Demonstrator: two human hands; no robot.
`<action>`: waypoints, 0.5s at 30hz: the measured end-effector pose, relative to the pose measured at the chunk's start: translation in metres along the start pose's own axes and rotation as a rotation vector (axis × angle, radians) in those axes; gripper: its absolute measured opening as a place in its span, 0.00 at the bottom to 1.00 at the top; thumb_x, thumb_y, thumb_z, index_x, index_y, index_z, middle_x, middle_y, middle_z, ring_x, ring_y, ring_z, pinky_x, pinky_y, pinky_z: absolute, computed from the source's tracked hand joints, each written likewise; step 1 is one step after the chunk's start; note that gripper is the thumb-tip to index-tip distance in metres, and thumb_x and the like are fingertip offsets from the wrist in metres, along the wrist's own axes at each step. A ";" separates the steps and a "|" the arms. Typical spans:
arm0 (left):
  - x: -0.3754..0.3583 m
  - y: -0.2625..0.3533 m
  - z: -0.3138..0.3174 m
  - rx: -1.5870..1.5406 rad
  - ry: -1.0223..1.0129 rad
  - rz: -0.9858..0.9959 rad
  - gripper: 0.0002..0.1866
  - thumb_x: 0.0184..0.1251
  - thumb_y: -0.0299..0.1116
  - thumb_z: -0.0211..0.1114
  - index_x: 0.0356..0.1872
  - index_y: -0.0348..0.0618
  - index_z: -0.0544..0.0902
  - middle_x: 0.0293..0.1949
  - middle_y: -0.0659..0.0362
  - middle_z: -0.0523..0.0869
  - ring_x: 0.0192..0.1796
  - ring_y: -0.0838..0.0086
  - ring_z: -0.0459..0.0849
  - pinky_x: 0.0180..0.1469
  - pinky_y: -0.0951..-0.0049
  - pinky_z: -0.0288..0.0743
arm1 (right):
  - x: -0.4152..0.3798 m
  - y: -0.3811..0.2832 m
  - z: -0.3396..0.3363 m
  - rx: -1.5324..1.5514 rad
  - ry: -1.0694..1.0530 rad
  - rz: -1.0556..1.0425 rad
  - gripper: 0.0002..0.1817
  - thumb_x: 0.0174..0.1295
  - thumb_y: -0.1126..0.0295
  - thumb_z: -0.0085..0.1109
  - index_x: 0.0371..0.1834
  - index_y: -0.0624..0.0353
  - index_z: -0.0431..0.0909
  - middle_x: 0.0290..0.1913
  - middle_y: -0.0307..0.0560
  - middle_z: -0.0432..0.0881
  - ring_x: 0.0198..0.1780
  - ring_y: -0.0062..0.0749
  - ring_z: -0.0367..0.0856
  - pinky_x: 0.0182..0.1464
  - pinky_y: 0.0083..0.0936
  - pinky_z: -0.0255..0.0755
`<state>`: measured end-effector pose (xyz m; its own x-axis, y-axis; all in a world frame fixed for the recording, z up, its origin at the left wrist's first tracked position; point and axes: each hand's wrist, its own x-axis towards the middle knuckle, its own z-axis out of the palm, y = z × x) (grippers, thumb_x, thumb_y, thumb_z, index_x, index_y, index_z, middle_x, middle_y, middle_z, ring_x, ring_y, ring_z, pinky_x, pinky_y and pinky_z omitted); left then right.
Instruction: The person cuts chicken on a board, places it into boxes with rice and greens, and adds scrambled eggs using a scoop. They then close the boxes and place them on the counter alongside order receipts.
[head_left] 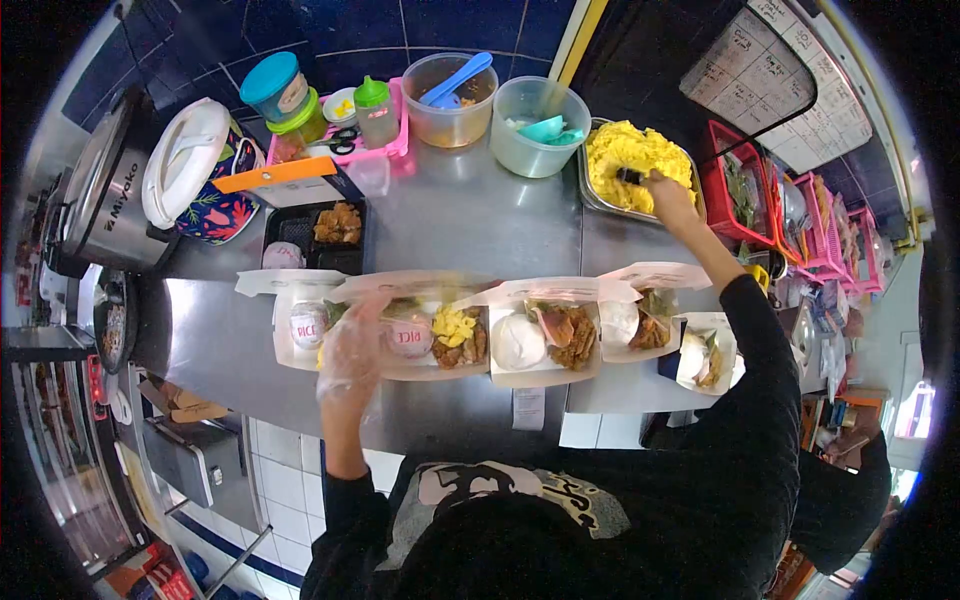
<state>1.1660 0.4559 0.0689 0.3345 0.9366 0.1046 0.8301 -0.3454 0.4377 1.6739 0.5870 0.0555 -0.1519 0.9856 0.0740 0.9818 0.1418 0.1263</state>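
Note:
My right hand (pixel 673 203) grips a black-handled utensil (pixel 630 176), whose far end is lost in the yellow scrambled egg (pixel 630 150) filling a metal tray. My left hand (pixel 350 350), in a clear plastic glove, is over the left end of a row of open paper meal boxes; its fingers are smeared by motion. Beside it, one box (pixel 435 373) holds a wrapped round of rice (pixel 408 337), and fried chicken with egg on top (pixel 460 337). Another wrapped rice (pixel 308 324) sits in the leftmost box. Further right, a box (pixel 545 379) contains white rice and fried chicken (pixel 572 345).
Behind the row stands a black tray (pixel 285 231) with chicken and wrapped rice. Along the wall are a tub with a blue spoon (pixel 450 125), a tub with turquoise scoops (pixel 520 160) and a pink basket (pixel 403 115). A rice cooker (pixel 110 190) stands left, red baskets (pixel 728 210) right.

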 end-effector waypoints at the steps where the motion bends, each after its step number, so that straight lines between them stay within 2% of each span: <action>1: -0.002 0.001 -0.006 0.000 0.002 0.001 0.17 0.64 0.28 0.48 0.54 0.40 0.73 0.54 0.48 0.75 0.57 0.55 0.72 0.61 0.60 0.63 | 0.001 -0.002 0.009 -0.001 0.002 0.000 0.08 0.50 0.79 0.53 0.32 0.62 0.80 0.34 0.57 0.80 0.38 0.49 0.80 0.40 0.36 0.75; 3: -0.007 -0.001 -0.012 -0.102 0.137 -0.001 0.18 0.63 0.24 0.49 0.54 0.43 0.72 0.52 0.51 0.76 0.54 0.57 0.76 0.56 0.63 0.70 | 0.002 -0.011 0.024 -0.063 -0.188 -0.210 0.08 0.49 0.79 0.51 0.30 0.61 0.80 0.33 0.58 0.80 0.39 0.49 0.80 0.41 0.38 0.75; 6: -0.019 -0.013 -0.006 -0.265 0.131 -0.070 0.18 0.63 0.23 0.49 0.54 0.42 0.71 0.52 0.50 0.76 0.54 0.57 0.75 0.57 0.64 0.69 | 0.010 -0.009 0.022 -0.089 -0.311 -0.151 0.08 0.46 0.77 0.54 0.30 0.61 0.80 0.31 0.57 0.80 0.36 0.51 0.80 0.41 0.39 0.75; 7: -0.024 -0.015 -0.003 -0.265 0.133 -0.073 0.18 0.63 0.23 0.49 0.54 0.42 0.71 0.52 0.50 0.76 0.54 0.57 0.75 0.57 0.64 0.69 | 0.013 0.003 0.033 -0.006 -0.206 -0.223 0.10 0.42 0.77 0.56 0.30 0.62 0.81 0.30 0.57 0.81 0.32 0.49 0.81 0.36 0.36 0.76; 8: -0.027 -0.016 -0.002 -0.236 0.122 -0.078 0.19 0.61 0.21 0.49 0.55 0.42 0.71 0.52 0.50 0.76 0.55 0.56 0.75 0.57 0.64 0.68 | 0.020 0.009 0.029 -0.006 -0.203 -0.227 0.10 0.42 0.77 0.56 0.30 0.62 0.81 0.30 0.57 0.81 0.32 0.49 0.81 0.36 0.36 0.76; 10: -0.033 -0.015 -0.003 -0.206 0.118 -0.087 0.20 0.60 0.20 0.49 0.55 0.42 0.71 0.52 0.50 0.76 0.55 0.56 0.75 0.58 0.64 0.68 | 0.035 0.021 0.023 0.316 -0.271 -0.296 0.08 0.38 0.76 0.59 0.24 0.63 0.80 0.26 0.58 0.80 0.29 0.50 0.81 0.30 0.35 0.74; 11: -0.035 -0.013 -0.004 -0.227 0.119 -0.117 0.17 0.64 0.23 0.48 0.54 0.41 0.72 0.52 0.50 0.76 0.55 0.55 0.74 0.59 0.63 0.66 | 0.043 0.026 0.025 0.453 -0.338 -0.198 0.09 0.39 0.76 0.59 0.27 0.63 0.82 0.24 0.57 0.81 0.27 0.44 0.80 0.28 0.32 0.72; 12: -0.036 -0.011 -0.005 -0.248 0.120 -0.149 0.15 0.69 0.26 0.46 0.54 0.40 0.72 0.52 0.50 0.76 0.55 0.55 0.74 0.59 0.62 0.65 | 0.046 0.033 0.027 0.449 -0.336 -0.208 0.09 0.39 0.76 0.59 0.27 0.63 0.82 0.24 0.57 0.81 0.27 0.44 0.80 0.28 0.32 0.72; 14: -0.036 -0.011 -0.007 -0.191 0.130 -0.108 0.15 0.67 0.24 0.49 0.54 0.40 0.72 0.52 0.50 0.77 0.55 0.55 0.74 0.59 0.62 0.65 | 0.044 0.031 0.020 0.703 -0.380 0.265 0.11 0.42 0.79 0.55 0.32 0.64 0.81 0.26 0.51 0.82 0.26 0.33 0.80 0.28 0.28 0.72; 15: -0.036 -0.012 -0.007 -0.133 0.131 -0.060 0.16 0.66 0.23 0.51 0.54 0.40 0.72 0.51 0.50 0.77 0.55 0.55 0.74 0.58 0.62 0.66 | 0.042 0.027 0.020 0.715 -0.326 0.305 0.10 0.44 0.80 0.56 0.32 0.66 0.80 0.27 0.54 0.82 0.26 0.36 0.80 0.30 0.29 0.72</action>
<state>1.1406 0.4264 0.0662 0.2175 0.9581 0.1866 0.7778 -0.2856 0.5599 1.6958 0.6341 0.0427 0.0641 0.9517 -0.3003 0.8270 -0.2191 -0.5177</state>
